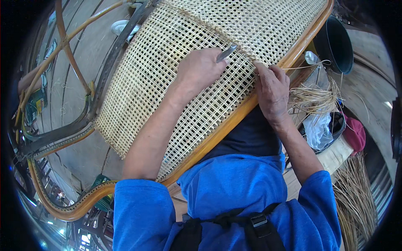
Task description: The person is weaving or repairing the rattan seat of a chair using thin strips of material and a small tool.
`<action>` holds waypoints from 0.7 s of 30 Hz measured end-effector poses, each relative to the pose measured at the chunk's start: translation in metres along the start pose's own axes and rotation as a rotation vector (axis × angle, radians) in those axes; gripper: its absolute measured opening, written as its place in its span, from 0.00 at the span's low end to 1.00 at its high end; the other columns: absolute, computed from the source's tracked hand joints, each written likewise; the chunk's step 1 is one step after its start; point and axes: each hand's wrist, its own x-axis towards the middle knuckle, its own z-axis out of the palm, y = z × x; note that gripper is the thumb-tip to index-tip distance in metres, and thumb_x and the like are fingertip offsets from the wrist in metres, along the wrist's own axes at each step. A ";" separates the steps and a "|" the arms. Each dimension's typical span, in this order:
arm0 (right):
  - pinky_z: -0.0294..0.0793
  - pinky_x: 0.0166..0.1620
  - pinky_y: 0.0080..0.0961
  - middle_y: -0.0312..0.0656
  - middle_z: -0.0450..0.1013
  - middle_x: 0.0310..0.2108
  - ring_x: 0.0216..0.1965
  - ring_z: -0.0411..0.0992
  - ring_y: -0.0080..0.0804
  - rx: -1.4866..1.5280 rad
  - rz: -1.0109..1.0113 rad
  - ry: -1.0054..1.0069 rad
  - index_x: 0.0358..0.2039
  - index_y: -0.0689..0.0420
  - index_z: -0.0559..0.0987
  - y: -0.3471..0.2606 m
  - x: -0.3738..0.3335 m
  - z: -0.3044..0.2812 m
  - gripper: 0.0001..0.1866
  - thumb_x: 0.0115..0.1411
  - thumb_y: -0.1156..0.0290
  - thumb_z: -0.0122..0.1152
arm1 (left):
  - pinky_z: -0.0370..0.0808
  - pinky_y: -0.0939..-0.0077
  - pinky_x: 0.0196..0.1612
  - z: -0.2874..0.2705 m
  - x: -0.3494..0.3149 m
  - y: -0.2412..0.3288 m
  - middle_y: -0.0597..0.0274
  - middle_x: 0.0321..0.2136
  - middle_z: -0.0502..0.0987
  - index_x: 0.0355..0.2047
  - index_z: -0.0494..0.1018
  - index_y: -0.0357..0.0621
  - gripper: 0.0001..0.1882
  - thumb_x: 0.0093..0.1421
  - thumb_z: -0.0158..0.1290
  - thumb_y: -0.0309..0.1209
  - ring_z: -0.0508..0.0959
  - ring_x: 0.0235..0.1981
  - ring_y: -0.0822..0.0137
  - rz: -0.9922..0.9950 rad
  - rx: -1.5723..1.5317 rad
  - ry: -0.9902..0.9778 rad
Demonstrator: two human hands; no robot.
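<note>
Under your right hand (274, 92) lies the near edge of the woven cane panel (146, 62), though I cannot tell whether those fingertips grip it. Towards ten o'clock, your left hand (199, 69) clasps a metal tool (226, 53), partly hidden, over the panel's pale, open mesh, cut off at twelve.

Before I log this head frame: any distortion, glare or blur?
Head view: floorboards curve toward the black rim; blown-out glints at lower left; mild sheen on the varnished rail; left hand, right hand and cane panel look fairly sharp, without obvious motion blur.
</note>
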 end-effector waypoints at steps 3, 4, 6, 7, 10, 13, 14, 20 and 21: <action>0.64 0.39 0.31 0.33 0.74 0.33 0.38 0.68 0.35 -0.062 0.005 -0.003 0.50 0.51 0.70 0.003 -0.001 0.002 0.25 0.48 0.78 0.57 | 0.66 0.73 0.24 -0.013 0.000 -0.005 0.68 0.13 0.67 0.19 0.69 0.47 0.16 0.59 0.49 0.42 0.67 0.17 0.76 -0.036 -0.021 0.004; 0.65 0.40 0.33 0.35 0.74 0.33 0.39 0.69 0.36 -0.051 0.044 -0.083 0.48 0.51 0.72 0.001 0.002 -0.002 0.23 0.50 0.76 0.59 | 0.66 0.75 0.22 -0.020 0.001 -0.014 0.69 0.13 0.66 0.18 0.67 0.47 0.16 0.59 0.50 0.41 0.66 0.16 0.76 -0.091 -0.087 0.011; 0.66 0.42 0.34 0.38 0.74 0.33 0.40 0.70 0.37 -0.041 0.080 -0.165 0.47 0.52 0.73 -0.001 0.009 -0.008 0.20 0.52 0.75 0.61 | 0.63 0.79 0.18 -0.022 -0.003 -0.024 0.71 0.11 0.65 0.16 0.64 0.47 0.17 0.58 0.53 0.39 0.64 0.12 0.78 -0.090 -0.219 0.086; 0.66 0.42 0.34 0.38 0.74 0.32 0.41 0.70 0.37 -0.075 0.048 -0.189 0.46 0.52 0.73 -0.001 0.013 -0.010 0.19 0.53 0.74 0.61 | 0.63 0.79 0.18 -0.023 -0.005 -0.026 0.71 0.11 0.65 0.16 0.64 0.47 0.17 0.58 0.53 0.39 0.64 0.12 0.78 -0.092 -0.222 0.088; 0.67 0.42 0.34 0.38 0.74 0.31 0.40 0.70 0.37 -0.102 -0.017 -0.191 0.46 0.52 0.73 0.006 0.012 -0.011 0.18 0.53 0.74 0.60 | 0.62 0.80 0.19 -0.031 -0.012 -0.029 0.71 0.11 0.65 0.15 0.63 0.48 0.16 0.56 0.53 0.37 0.63 0.12 0.78 -0.096 -0.244 0.064; 0.68 0.42 0.33 0.38 0.75 0.31 0.40 0.70 0.37 -0.069 -0.026 -0.153 0.45 0.53 0.73 0.008 0.010 -0.008 0.18 0.52 0.74 0.61 | 0.65 0.75 0.21 -0.034 -0.022 -0.021 0.67 0.12 0.68 0.15 0.65 0.44 0.13 0.53 0.50 0.36 0.67 0.15 0.76 -0.122 -0.267 0.060; 0.69 0.42 0.32 0.38 0.75 0.32 0.39 0.71 0.38 -0.040 -0.005 -0.137 0.45 0.53 0.74 0.008 0.009 -0.008 0.18 0.52 0.75 0.62 | 0.65 0.77 0.21 -0.041 -0.027 -0.015 0.67 0.12 0.68 0.15 0.65 0.44 0.12 0.52 0.50 0.33 0.68 0.15 0.77 -0.203 -0.347 0.021; 0.70 0.44 0.32 0.36 0.76 0.32 0.39 0.71 0.39 0.015 0.016 -0.080 0.43 0.54 0.75 0.011 0.005 0.000 0.18 0.50 0.78 0.63 | 0.58 0.84 0.15 -0.046 -0.039 -0.008 0.72 0.11 0.65 0.14 0.64 0.47 0.11 0.51 0.50 0.29 0.61 0.11 0.80 -0.183 -0.587 0.001; 0.70 0.44 0.32 0.36 0.76 0.32 0.39 0.71 0.39 0.010 0.019 -0.085 0.43 0.54 0.75 0.013 0.003 -0.001 0.18 0.50 0.78 0.63 | 0.58 0.85 0.15 -0.045 -0.039 -0.006 0.72 0.11 0.65 0.15 0.65 0.47 0.10 0.51 0.51 0.29 0.61 0.11 0.81 -0.147 -0.612 -0.006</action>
